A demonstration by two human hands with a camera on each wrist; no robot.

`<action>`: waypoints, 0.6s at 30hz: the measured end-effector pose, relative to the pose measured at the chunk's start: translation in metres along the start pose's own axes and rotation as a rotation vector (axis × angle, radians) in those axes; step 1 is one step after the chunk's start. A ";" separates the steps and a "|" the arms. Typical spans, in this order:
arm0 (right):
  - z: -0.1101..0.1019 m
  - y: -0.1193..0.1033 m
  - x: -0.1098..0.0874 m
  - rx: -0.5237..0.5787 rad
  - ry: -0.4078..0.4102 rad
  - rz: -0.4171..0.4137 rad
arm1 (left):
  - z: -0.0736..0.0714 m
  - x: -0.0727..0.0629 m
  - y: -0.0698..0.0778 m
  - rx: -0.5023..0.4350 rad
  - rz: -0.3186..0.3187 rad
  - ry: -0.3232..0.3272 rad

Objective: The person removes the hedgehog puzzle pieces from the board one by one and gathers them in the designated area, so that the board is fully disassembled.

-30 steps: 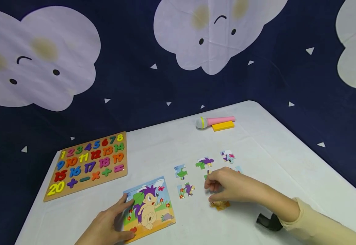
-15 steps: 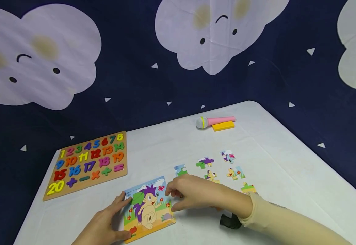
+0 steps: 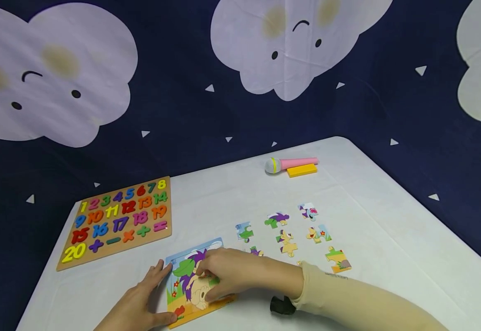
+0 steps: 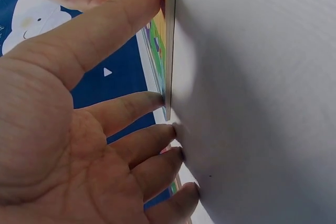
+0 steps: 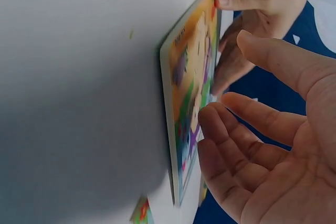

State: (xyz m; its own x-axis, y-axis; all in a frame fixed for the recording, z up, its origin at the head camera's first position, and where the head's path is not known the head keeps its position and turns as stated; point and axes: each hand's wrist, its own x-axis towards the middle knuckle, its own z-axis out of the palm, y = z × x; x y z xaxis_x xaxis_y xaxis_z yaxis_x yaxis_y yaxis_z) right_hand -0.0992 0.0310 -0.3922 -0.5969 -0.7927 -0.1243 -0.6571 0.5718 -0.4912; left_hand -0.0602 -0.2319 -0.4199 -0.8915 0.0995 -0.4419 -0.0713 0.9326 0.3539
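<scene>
A square picture board (image 3: 191, 301) with a purple-haired hedgehog lies at the front of the white table. My left hand (image 3: 139, 299) rests at its left side, fingers spread, thumb and index finger touching the edge and the other fingertips reaching the tabletop. Over the board's right half hovers my right hand (image 3: 234, 271), its fingers loosely bent with nothing between them, as the right wrist view (image 5: 262, 145) shows. That hand hides part of the picture. Loose jigsaw pieces (image 3: 287, 242) lie to the right, several in rough rows; the right forearm covers some.
At the left back lies a wooden number board (image 3: 149, 239) with coloured digits. A pink toy microphone (image 3: 298, 163) and a yellow block (image 3: 302, 171) sit near the far edge. Something black (image 3: 283, 305) is at my right wrist. A dark blue cloud-patterned cloth (image 3: 174, 110) hangs behind.
My right hand has moved left from above the jigsaw pieces to over the picture board, uncovering the pieces on the right. The left hand has stayed at the board's edge.
</scene>
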 end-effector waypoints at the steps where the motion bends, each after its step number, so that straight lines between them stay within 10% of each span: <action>1: 0.002 -0.001 0.002 -0.004 -0.006 -0.004 | 0.000 0.000 0.000 0.001 -0.003 -0.001; 18: 0.014 -0.010 0.019 -0.045 -0.051 -0.014 | -0.003 0.000 -0.003 0.001 0.006 -0.023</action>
State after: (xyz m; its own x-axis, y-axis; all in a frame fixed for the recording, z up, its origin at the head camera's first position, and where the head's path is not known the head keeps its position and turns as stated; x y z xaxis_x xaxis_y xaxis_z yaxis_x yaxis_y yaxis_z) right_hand -0.0979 0.0071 -0.4021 -0.5641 -0.8097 -0.1618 -0.6859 0.5686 -0.4541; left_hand -0.0610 -0.2361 -0.4182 -0.8813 0.1126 -0.4589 -0.0658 0.9325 0.3553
